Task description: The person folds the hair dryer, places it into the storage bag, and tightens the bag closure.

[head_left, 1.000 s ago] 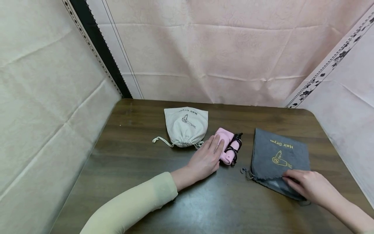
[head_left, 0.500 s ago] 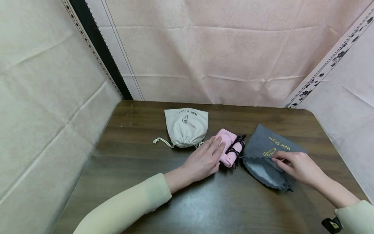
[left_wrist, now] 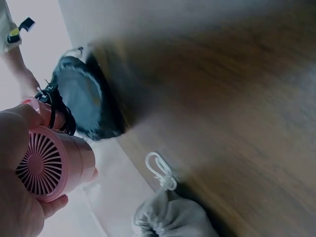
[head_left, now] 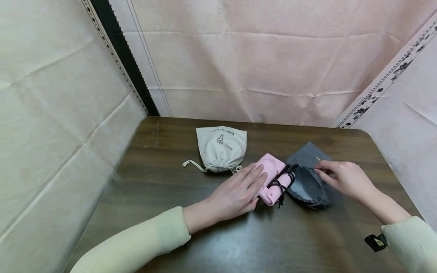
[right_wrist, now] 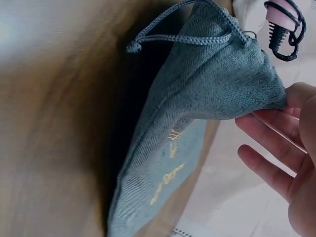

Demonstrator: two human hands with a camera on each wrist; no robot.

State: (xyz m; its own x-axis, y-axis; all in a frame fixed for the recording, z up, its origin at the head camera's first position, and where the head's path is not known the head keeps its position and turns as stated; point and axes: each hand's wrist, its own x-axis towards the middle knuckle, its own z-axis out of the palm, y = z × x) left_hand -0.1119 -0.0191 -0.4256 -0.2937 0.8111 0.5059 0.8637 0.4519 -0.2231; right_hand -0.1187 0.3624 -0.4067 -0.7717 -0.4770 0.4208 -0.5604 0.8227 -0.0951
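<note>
My left hand (head_left: pixel 233 195) grips a pink folded hair dryer (head_left: pixel 272 168), with thumb and fingers around its body in the left wrist view. A black cord (head_left: pixel 281 186) is wound about the dryer's handle, and a round slotted grille (left_wrist: pixel 38 165) faces the left wrist camera. Between thumb and fingertips, my right hand (head_left: pixel 349 180) pinches the mouth edge of a dark grey drawstring bag (right_wrist: pixel 222 81). The bag's mouth gapes toward the dryer, showing a lighter inside (head_left: pixel 307 184). Gold lettering on the bag is partly covered by the right hand in the head view.
A closed white drawstring pouch (head_left: pixel 222 149) printed "Hair Dryer" lies behind the left hand, its cord (head_left: pixel 194 163) trailing left. The dark wooden table (head_left: pixel 153 197) meets pale cloth hangings (head_left: pixel 273 68) at the back and sides.
The right hand has drawn the grey bag left, up to the dryer, and lifted its mouth wide. The dryer, under the left hand, has shifted slightly right and is now raised. The white pouch stays put.
</note>
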